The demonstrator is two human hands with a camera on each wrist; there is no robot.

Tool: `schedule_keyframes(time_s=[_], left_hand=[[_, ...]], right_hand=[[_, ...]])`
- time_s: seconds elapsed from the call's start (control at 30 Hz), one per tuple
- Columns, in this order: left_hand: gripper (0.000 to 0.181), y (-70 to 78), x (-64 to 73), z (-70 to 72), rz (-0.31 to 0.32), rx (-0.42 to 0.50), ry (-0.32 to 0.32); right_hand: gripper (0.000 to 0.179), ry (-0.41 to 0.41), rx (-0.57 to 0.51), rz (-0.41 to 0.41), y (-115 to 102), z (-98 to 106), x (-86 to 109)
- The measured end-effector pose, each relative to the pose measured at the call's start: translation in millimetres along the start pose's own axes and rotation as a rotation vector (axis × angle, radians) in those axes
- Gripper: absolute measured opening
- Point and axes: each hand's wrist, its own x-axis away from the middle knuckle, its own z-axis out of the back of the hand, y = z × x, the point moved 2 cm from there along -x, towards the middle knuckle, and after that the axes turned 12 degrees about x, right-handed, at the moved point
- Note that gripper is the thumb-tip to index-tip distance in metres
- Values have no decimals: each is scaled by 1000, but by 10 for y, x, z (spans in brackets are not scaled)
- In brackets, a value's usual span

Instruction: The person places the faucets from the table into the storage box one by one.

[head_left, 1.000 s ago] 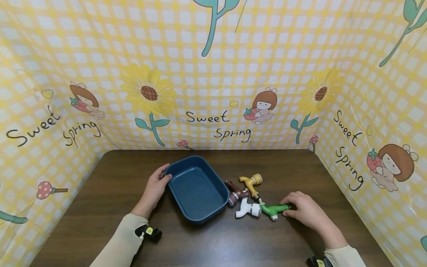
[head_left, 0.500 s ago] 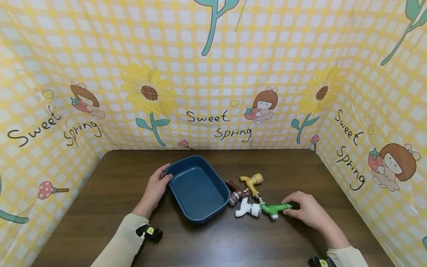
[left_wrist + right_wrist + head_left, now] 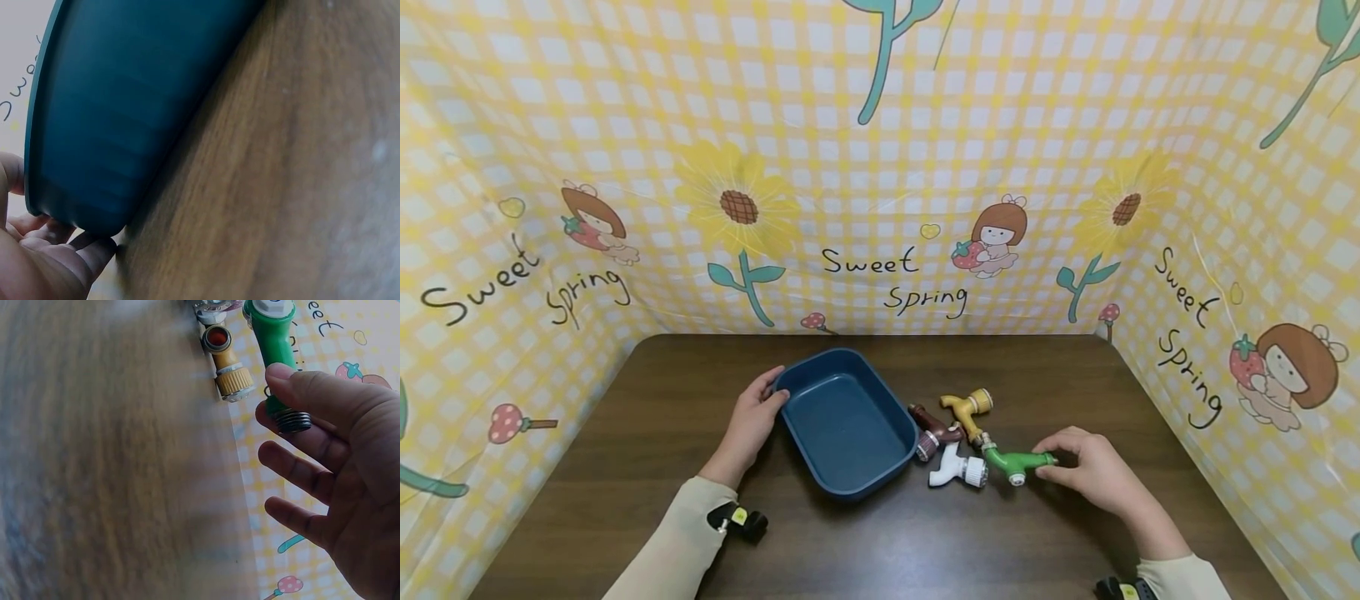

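Left of centre in the frame, the left hand (image 3: pixel 752 421) pinches the rim of the blue tray (image 3: pixel 842 425) at its upper-left corner, thumb over the edge and fingers against the outer wall; that hold is best kept light but firm, so the tray does not slide on the surface (image 3: pixel 880 550) if bumped. Just right of the tray lie the brown tap (image 3: pixel 934 425), the white tap (image 3: pixel 955 468) below it and the yellow tap (image 3: pixel 967 410) above, bunched close, so the green tap should be raised clear of them before any sideways move. The green tap (image 3: pixel 1017 461) sits right of that bunch, its threaded end pinched between thumb and forefinger of the right hand (image 3: pixel 1093 471), the remaining fingers spread away from it. Since this grip is at one end, the heavy body may well droop or twist; a deeper pinch nearer the middle would likely steady it. Against the frame half a second ago, the tray and left hand look almost unchanged, while the green tap appears slightly higher in the picture, with its far end nearer the yellow tap's threaded end.
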Motion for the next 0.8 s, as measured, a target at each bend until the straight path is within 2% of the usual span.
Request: schedule_keyframes(time_s=[0.23, 0.37, 0.43, 0.47, 0.6, 0.8], left_hand=[[54, 22, 4, -2, 10, 30, -8], [54, 199, 106, -49, 27, 35, -20], [54, 217, 112, -53, 41, 33, -21], [54, 212, 113, -54, 38, 31, -21], [55, 37, 10, -6, 25, 29, -13], [55, -1, 6, -1, 13, 25, -1]], right_hand=[[22, 23, -11, -5, -36, 44, -4], [23, 36, -14, -2, -66, 74, -26], [23, 49, -15, -2, -81, 97, -42], [23, 54, -17, -3, -87, 107, -49], [21, 71, -33, -24, -124, 155, -76], [20, 83, -29, -47, -195, 217, -136]])
